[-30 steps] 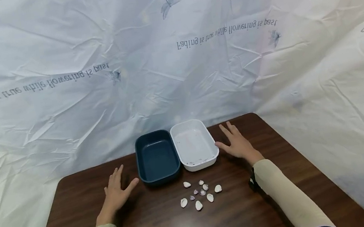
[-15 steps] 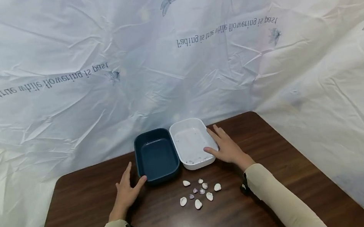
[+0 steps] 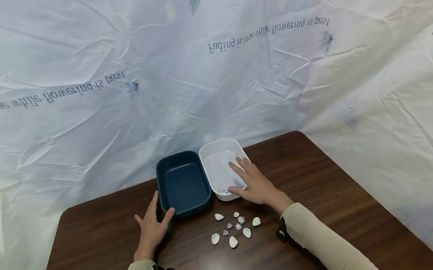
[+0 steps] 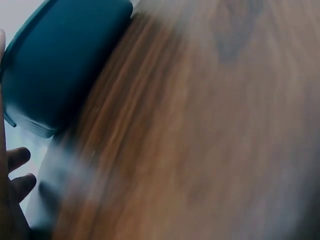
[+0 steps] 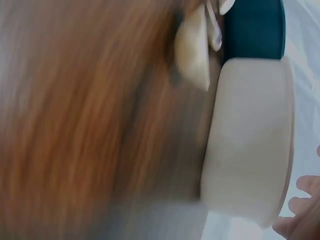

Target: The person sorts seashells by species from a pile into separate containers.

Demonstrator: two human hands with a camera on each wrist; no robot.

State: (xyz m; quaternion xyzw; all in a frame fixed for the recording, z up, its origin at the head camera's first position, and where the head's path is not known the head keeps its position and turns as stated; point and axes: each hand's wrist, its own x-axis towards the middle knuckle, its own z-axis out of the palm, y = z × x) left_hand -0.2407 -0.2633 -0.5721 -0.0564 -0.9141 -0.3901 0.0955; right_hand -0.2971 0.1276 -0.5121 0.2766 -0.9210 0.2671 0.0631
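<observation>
My left hand (image 3: 152,227) is at the near left corner of a dark blue rectangular dish (image 3: 183,183), fingers spread and thumb right at its rim. In the left wrist view the dish (image 4: 65,60) shows its outer wall, with some fingers beside it. My right hand (image 3: 254,185) is over the right side of a white rectangular dish (image 3: 218,164), fingers spread, holding nothing. The right wrist view shows the white dish's wall (image 5: 250,140) and the fingertips at the right edge. Several seashells (image 3: 233,242), larger white ones around small purplish ones, lie in front of the dishes.
Both dishes stand side by side at the back edge of a dark wooden table (image 3: 105,229). A pale printed curtain (image 3: 169,91) hangs close behind the table and along its right side. Small dark specks show inside the white dish.
My right hand has moved left from beside the white dish to over it. My left hand has moved right, up to the blue dish. The shells stay as they were.
</observation>
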